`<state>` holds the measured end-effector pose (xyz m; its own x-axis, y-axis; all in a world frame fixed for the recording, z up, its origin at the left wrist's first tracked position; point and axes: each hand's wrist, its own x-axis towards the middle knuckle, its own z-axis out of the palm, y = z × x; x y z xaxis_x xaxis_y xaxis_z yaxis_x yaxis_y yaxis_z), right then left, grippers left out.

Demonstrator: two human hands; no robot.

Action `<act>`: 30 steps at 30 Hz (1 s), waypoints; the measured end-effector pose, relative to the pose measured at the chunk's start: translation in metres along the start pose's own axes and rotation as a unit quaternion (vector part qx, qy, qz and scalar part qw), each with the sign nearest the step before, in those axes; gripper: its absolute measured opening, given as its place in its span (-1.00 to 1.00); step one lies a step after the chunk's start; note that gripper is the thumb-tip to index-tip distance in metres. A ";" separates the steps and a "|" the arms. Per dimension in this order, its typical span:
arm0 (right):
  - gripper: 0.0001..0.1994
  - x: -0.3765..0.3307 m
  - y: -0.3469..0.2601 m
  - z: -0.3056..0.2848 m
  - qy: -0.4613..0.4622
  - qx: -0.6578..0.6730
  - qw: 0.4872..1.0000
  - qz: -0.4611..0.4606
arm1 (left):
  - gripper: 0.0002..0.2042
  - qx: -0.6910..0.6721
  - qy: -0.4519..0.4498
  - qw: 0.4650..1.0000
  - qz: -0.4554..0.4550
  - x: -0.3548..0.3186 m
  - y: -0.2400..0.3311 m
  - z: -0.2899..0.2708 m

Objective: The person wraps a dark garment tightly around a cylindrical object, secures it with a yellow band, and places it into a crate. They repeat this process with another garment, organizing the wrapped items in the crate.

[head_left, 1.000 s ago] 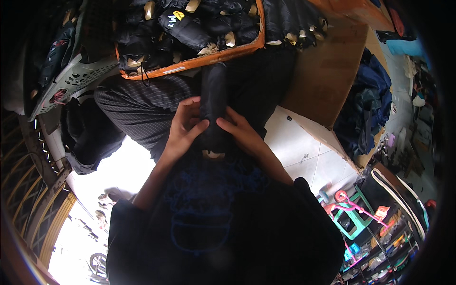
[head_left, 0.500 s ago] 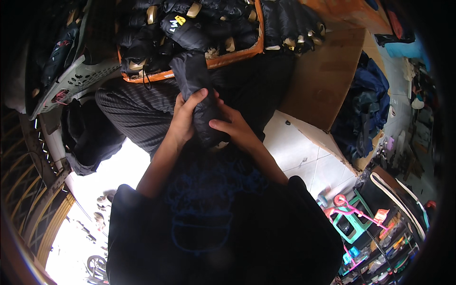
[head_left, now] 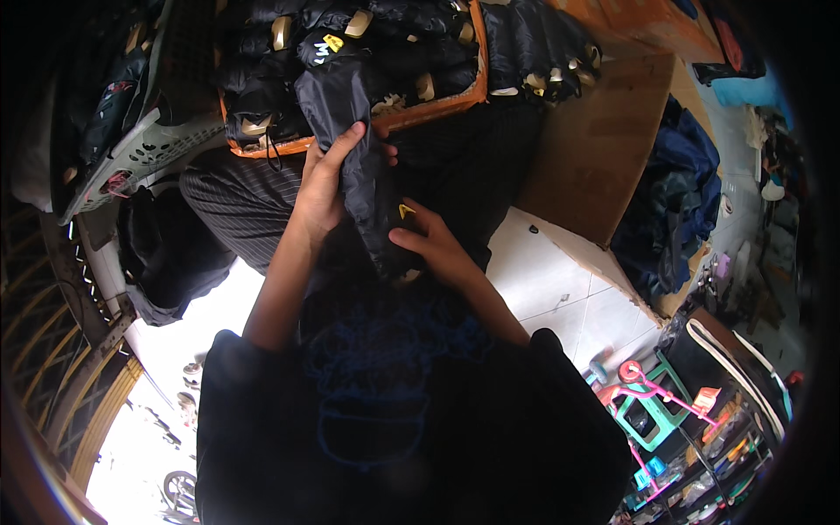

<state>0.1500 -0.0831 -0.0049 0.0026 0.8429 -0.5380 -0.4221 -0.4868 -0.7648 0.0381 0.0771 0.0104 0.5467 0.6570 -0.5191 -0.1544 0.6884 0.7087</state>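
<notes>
I hold a long black folded bundle [head_left: 350, 131], like a sleeved folding umbrella, out in front of my chest. My left hand [head_left: 322, 188] is wrapped around its middle, fingers spread up along the fabric. My right hand [head_left: 433, 247] grips its lower end, beside a small yellow tag. The bundle's top reaches over the rim of an orange crate [head_left: 437, 107] packed with several similar black bundles that have tan handles.
A grey perforated plastic basket [head_left: 144, 153] with dark items lies at the left. A brown cardboard sheet [head_left: 595, 149] stands at the right over white floor tiles [head_left: 560, 289]. Dark blue bags [head_left: 678, 201] and pink and teal plastic frames [head_left: 647, 402] sit further right.
Both hands have pushed the black bundle up and away from my chest toward the orange crate. The left hand slid higher on it; the right hand shifted to its lower end.
</notes>
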 end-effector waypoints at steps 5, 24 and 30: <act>-0.38 0.003 0.002 -0.002 0.008 0.010 1.000 -0.028 | -0.63 -0.015 0.017 0.999 0.043 0.017 -0.002 -0.009; -0.36 0.028 -0.014 -0.035 -0.052 0.226 0.971 -0.055 | -0.20 0.502 0.109 0.767 0.385 -0.025 0.006 -0.006; -0.09 0.029 -0.003 -0.022 -0.028 0.007 0.995 -0.096 | -0.34 0.123 -0.059 0.986 0.101 -0.027 -0.029 0.008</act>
<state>0.1713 -0.0617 -0.0259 0.0343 0.9316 -0.3619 -0.4309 -0.3130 -0.8464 0.0347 0.0369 0.0077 0.6191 0.7230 -0.3067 -0.0740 0.4424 0.8937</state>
